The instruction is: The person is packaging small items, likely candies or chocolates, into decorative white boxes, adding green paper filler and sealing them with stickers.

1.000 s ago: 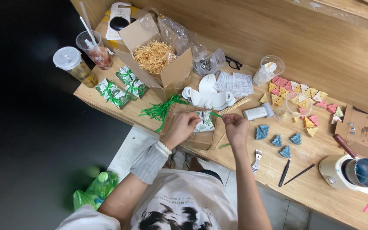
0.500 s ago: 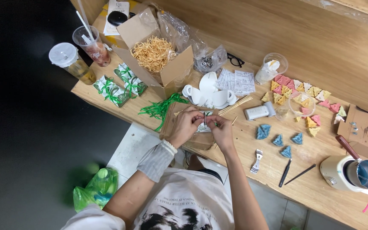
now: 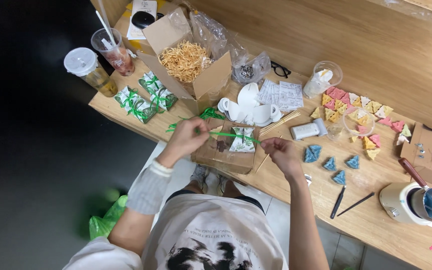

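Green ribbon [image 3: 228, 134]: stretched taut left-to-right across small printed packet [image 3: 242, 139], lying on brown box [image 3: 223, 150] on table [image 3: 371, 200]. 1 end pinched shut in left hand [image 3: 188, 140], other in right hand [image 3: 281, 151]; packet midway, slightly nearer the right.

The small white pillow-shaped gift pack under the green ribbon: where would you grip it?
Likely by the small white leaf-printed pillow pack's lower end, from the person's side. The stretched green ribbon crosses its upper part, with left hand and right hand flanking.
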